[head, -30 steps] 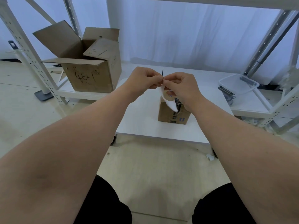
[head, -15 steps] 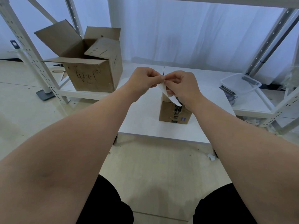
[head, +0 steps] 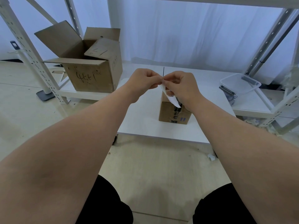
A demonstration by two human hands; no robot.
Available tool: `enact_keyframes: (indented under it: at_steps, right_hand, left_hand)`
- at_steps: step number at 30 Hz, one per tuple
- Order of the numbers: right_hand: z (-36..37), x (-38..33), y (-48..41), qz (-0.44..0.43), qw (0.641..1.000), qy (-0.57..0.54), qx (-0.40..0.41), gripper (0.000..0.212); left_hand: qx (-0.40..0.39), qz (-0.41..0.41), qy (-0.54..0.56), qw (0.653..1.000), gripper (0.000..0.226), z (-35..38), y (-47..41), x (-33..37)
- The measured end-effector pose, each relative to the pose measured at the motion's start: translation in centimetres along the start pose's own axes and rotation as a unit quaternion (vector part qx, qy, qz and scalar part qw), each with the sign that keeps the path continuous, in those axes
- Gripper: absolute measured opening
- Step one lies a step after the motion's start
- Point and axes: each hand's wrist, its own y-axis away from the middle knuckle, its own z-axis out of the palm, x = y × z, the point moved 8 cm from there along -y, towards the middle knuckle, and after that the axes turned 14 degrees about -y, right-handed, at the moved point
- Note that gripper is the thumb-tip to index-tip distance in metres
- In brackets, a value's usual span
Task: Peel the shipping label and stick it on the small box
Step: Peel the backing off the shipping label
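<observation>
A small brown cardboard box with black tape stands on the low white table. Above it I hold a white shipping label that curls downward. My left hand pinches the label's top corner between thumb and fingers. My right hand pinches the same top edge right beside it, fingertips touching the left hand's. The label's lower part hangs in front of the box top, and my right hand hides part of the box.
A large open cardboard box with handwriting sits on a low shelf at the left. A clear plastic bin rests on the shelf at the right. White metal rack posts stand on both sides.
Both hands stay pinched together at the label's top edge. The hanging label has shifted slightly; hands and box sit almost where they were.
</observation>
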Motion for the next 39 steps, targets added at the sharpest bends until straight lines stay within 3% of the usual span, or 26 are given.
enact_keyframes:
  at_steps: [14,18,29,33,39]
  right_hand:
    - [0.08,-0.23,-0.07,-0.019,0.999,0.034,0.0,0.01]
    - [0.11,-0.28,-0.02,-0.02,0.999,0.029,0.001,0.012]
    - [0.25,-0.14,-0.23,-0.034,0.997,0.064,0.0,0.01]
    - [0.27,-0.21,-0.14,-0.027,0.998,0.048,0.003,0.008]
    - [-0.08,0.06,-0.16,-0.009,1.0,0.013,0.015,0.007]
  left_hand:
    - [-0.001,-0.006,0.003,1.0,0.007,0.08,-0.14,-0.29]
    - [-0.009,0.003,0.016,1.0,0.03,0.15,-0.17,-0.25]
    - [-0.001,0.006,-0.003,1.0,0.019,-0.01,0.16,0.06]
    - [0.0,0.004,-0.001,1.0,0.022,-0.15,0.18,-0.04]
    - [-0.003,0.008,-0.029,1.0,0.007,-0.02,0.38,0.15]
